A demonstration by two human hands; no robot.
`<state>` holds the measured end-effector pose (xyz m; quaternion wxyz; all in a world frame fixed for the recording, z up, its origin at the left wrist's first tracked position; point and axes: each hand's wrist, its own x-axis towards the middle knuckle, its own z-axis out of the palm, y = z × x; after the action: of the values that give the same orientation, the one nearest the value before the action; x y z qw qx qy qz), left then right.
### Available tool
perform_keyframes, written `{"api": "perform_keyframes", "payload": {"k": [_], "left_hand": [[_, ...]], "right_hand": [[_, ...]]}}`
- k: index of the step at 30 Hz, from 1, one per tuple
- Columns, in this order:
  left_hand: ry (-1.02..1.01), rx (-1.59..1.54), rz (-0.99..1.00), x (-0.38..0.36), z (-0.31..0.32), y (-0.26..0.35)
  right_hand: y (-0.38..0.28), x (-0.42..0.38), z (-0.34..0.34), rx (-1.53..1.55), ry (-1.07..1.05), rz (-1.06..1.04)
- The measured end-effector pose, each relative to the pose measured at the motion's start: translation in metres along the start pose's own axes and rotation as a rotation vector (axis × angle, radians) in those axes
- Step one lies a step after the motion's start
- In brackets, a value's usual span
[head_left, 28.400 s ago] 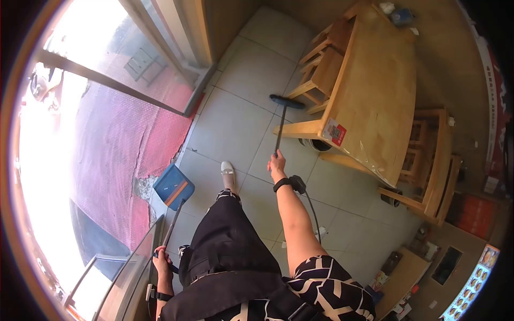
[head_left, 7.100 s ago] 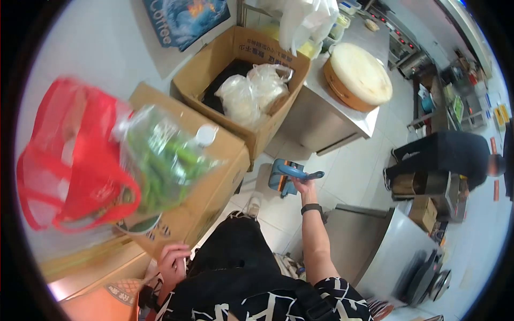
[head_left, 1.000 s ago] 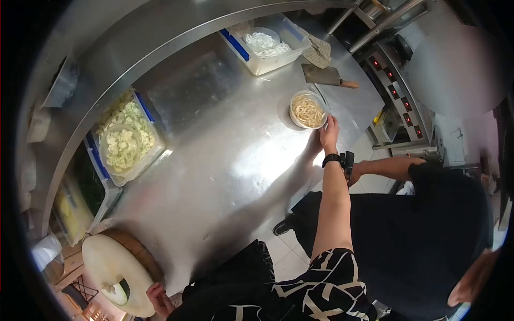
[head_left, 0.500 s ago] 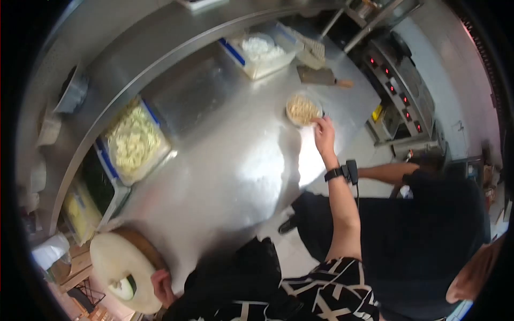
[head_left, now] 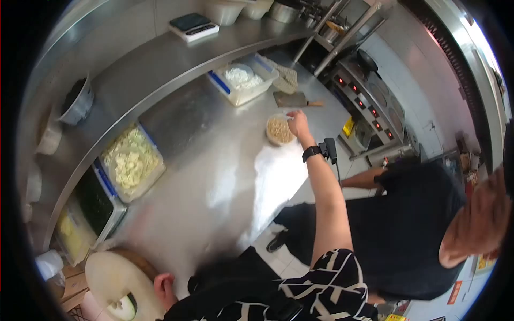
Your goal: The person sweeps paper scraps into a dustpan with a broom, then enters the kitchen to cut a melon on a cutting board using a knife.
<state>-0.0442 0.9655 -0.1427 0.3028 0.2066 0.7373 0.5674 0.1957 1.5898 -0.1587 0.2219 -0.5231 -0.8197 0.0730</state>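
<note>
One tub [head_left: 279, 131] of pale strips sits on the worktop [head_left: 209, 182] near the cleaver [head_left: 289, 100]. Your right fingers [head_left: 293, 114] bend at the tub's rim, grip unclear; your left fingers [head_left: 162, 280] curl beside the round board [head_left: 110, 270], hold also unclear.

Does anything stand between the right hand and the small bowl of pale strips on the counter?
Nothing visible does: the right hand is right at the rim of the bowl, though whether it touches is unclear. The cleaver lies beyond the bowl, outside that gap.
</note>
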Motion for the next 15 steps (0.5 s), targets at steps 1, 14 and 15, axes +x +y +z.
{"api": "perform_keyframes", "payload": {"k": [1, 14, 15], "left_hand": [[-0.010, -0.005, 0.012, 0.002, 0.007, -0.008], [0.083, -0.090, -0.566, 0.060, 0.076, -0.001], [0.097, -0.094, -0.588, 0.065, 0.081, -0.001]], "right_hand": [[0.019, 0.022, 0.008, -0.126, 0.032, -0.012], [0.148, 0.186, 0.135, -0.068, 0.105, 0.293], [0.140, 0.191, 0.140, -0.105, 0.113, 0.345]]}}
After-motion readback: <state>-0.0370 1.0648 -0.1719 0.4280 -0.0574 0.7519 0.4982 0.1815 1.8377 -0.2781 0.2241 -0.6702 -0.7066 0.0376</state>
